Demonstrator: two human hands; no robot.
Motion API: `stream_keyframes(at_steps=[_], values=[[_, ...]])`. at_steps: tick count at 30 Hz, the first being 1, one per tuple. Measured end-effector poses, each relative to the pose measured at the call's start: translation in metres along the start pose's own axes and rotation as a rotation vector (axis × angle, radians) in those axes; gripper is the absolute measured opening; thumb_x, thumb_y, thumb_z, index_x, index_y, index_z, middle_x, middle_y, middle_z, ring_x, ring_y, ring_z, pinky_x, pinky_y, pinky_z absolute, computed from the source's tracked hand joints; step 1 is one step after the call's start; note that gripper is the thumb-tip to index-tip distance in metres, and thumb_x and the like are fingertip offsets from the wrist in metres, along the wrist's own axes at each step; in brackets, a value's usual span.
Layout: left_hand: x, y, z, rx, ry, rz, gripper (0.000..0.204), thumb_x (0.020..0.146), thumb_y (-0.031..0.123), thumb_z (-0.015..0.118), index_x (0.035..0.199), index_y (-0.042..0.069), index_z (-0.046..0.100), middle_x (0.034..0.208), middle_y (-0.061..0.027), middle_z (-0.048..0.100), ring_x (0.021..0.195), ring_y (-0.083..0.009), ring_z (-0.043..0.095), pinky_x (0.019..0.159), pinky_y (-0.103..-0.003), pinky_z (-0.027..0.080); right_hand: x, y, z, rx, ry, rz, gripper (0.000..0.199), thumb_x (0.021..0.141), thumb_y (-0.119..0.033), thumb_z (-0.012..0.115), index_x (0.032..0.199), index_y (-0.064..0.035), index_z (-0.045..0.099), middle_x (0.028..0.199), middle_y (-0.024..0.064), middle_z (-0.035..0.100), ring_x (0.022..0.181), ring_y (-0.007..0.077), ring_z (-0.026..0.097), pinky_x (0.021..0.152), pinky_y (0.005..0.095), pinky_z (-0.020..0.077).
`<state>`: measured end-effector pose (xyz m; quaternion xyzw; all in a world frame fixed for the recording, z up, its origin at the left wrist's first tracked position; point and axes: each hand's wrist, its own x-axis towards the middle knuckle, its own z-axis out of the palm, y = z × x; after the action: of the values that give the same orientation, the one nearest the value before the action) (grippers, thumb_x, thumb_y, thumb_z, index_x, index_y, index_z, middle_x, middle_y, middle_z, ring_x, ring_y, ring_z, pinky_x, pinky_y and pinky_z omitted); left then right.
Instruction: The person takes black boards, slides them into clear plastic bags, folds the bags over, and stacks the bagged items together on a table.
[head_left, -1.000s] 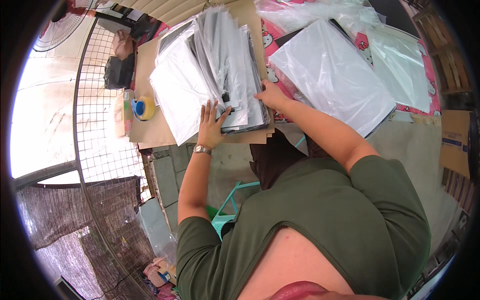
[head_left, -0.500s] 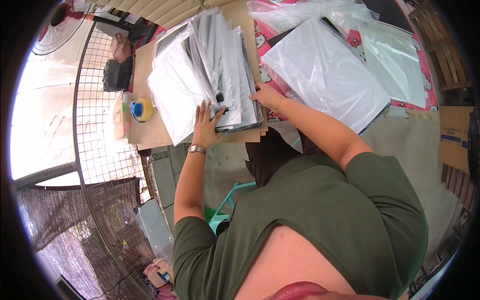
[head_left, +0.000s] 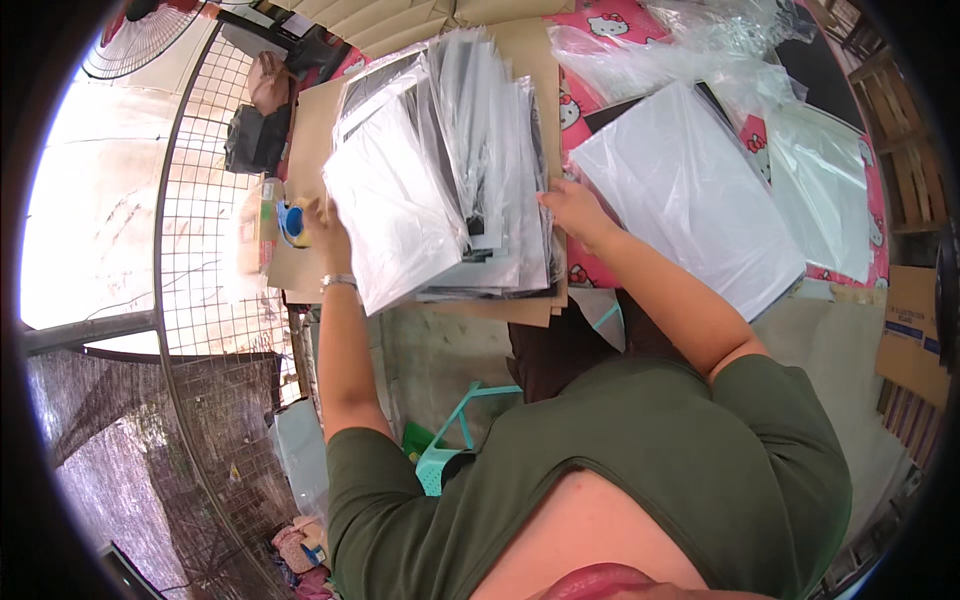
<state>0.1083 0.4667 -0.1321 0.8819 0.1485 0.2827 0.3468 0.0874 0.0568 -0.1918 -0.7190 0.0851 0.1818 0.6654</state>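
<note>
A thick, uneven stack of sheets in clear plastic sleeves [head_left: 395, 215] lies on brown cardboard, its white top sleeve skewed toward the lower left. My right hand [head_left: 578, 212] is at the stack's right edge, fingers bent and closed on the sleeve edges. Between the stack's left side and a roll of tape [head_left: 292, 222] is my left hand [head_left: 326, 228]. Its fingers are partly curled and run together with the tape and the sleeve, so what it grips, if anything, does not show clearly.
Another sleeved white pile [head_left: 690, 200] lies to the right on a pink patterned cover [head_left: 612, 28], beside clear plastic bags [head_left: 820, 190]. The brown cardboard [head_left: 300, 268] extends past the stack. A wire-mesh panel [head_left: 205, 230] and a fan [head_left: 150, 38] stand at left, a turquoise stool [head_left: 455, 425] below.
My left hand has left the stack's near edge and moved left, beside the tape roll. My right hand stays at the stack's right edge. The whole view has shifted slightly.
</note>
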Motion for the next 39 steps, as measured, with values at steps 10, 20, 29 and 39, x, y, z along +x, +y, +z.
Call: stream_keyframes(at_steps=[10, 20, 29, 39], values=[[0.106, -0.089, 0.055, 0.184, -0.277, -0.473, 0.084, 0.076, 0.051, 0.061, 0.126, -0.012, 0.04, 0.129, -0.0258, 0.045, 0.121, -0.0318, 0.043, 0.1, -0.034, 0.034, 0.019, -0.01, -0.007, 0.413, -0.022, 0.274, 0.028, 0.087, -0.024, 0.055, 0.102, -0.0007, 0.056, 0.088, 0.004, 0.055, 0.075, 0.0122, 0.05, 0.069, 0.0282, 0.0428], [0.11, -0.052, 0.097, 0.143, -0.464, -0.471, 0.094, 0.064, 0.057, 0.069, 0.122, -0.013, 0.045, 0.119, -0.0229, 0.053, 0.109, -0.0277, 0.053, 0.093, -0.034, 0.04, 0.055, -0.025, 0.009, 0.488, -0.092, 0.247, 0.065, 0.079, -0.048, 0.061, 0.12, -0.0004, 0.047, 0.108, 0.01, 0.051, 0.095, 0.0203, 0.051, 0.083, 0.0349, 0.0407], [0.01, 0.028, 0.103, 0.142, -0.523, -0.473, 0.077, 0.076, 0.053, 0.063, 0.109, -0.015, 0.052, 0.098, -0.0205, 0.062, 0.089, -0.0256, 0.06, 0.079, -0.032, 0.047, 0.035, 0.002, 0.025, 0.132, -0.044, 0.084, 0.087, 0.068, -0.031, 0.075, 0.128, 0.0104, 0.027, 0.123, 0.0291, 0.046, 0.115, 0.035, 0.047, 0.095, 0.0382, 0.038], [-0.072, 0.03, 0.093, 0.305, -0.4, -0.382, 0.075, 0.084, 0.058, 0.047, 0.107, -0.014, 0.053, 0.102, -0.0291, 0.059, 0.097, -0.0383, 0.057, 0.084, -0.042, 0.044, -0.031, -0.025, -0.072, -0.525, -0.294, -0.025, 0.052, 0.076, -0.034, 0.067, 0.108, 0.0044, 0.056, 0.108, 0.0228, 0.059, 0.098, 0.0318, 0.058, 0.086, 0.0358, 0.0438]])
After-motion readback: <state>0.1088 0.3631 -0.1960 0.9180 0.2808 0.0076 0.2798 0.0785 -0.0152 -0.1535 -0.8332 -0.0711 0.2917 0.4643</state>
